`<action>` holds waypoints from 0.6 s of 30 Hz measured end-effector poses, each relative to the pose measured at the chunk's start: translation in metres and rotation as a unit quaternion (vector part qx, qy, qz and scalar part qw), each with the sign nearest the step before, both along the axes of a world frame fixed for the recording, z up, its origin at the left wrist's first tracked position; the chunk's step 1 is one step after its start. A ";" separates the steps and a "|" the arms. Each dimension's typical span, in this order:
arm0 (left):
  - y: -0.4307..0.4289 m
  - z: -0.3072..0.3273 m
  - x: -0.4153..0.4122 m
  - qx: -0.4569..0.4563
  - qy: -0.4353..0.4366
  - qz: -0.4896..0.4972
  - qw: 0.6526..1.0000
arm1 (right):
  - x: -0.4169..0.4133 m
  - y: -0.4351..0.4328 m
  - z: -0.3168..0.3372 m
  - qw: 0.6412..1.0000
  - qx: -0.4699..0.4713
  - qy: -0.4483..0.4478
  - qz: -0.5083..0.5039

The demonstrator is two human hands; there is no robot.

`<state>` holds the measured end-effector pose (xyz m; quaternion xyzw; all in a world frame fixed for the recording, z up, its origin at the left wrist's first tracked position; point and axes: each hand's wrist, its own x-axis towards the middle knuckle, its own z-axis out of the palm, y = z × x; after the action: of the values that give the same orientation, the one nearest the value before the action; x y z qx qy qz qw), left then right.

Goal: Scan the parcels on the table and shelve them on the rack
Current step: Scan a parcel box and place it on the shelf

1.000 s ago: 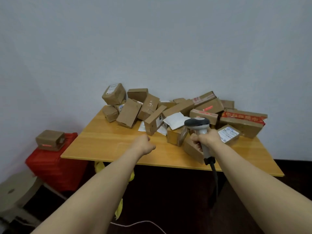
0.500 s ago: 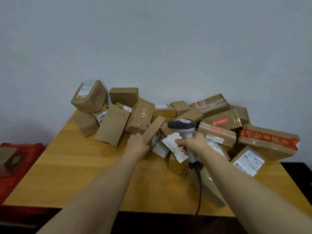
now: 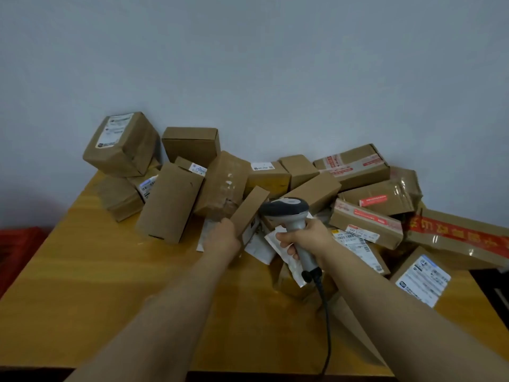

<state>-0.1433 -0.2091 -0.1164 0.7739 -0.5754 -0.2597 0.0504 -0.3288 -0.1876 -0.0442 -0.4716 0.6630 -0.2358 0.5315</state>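
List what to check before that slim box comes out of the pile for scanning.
1. Grip: ok, the left hand holds the slim box by its lower end.
2. Tool: ok, the right hand grips the scanner by its handle.
3. Label facing the scanner: cannot tell, only a white edge shows.
4. Clearance: not ok, the slim box leans against the taped parcel.
5. Snags: ok, the cable hangs freely to the table edge.
6. Destination: cannot tell, the rack is not in view.

Wooden desk [image 3: 82, 271] against wall. Heap of brown cardboard parcels [image 3: 170, 202] across far half, some taped red, white envelopes [image 3: 278, 244] among them.
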 end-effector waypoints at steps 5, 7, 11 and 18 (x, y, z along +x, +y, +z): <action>0.032 0.015 0.030 -0.002 0.091 0.057 0.994 | 0.000 0.008 0.002 0.999 0.002 -0.032 -0.016; 0.051 0.027 0.040 -0.014 0.137 0.096 0.986 | 0.002 0.017 0.006 0.999 -0.006 -0.045 -0.018; 0.104 0.052 0.054 -0.051 0.262 0.186 0.946 | 0.013 0.040 0.020 0.998 -0.028 -0.060 0.002; 0.232 0.092 0.053 -0.058 0.443 0.286 0.847 | 0.037 0.113 0.046 0.982 -0.087 -0.153 0.067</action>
<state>-0.0901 0.0226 -0.0248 0.7023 -0.2588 -0.5155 0.4171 -0.2916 -0.0745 0.0022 -0.5182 0.5175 -0.3258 0.5979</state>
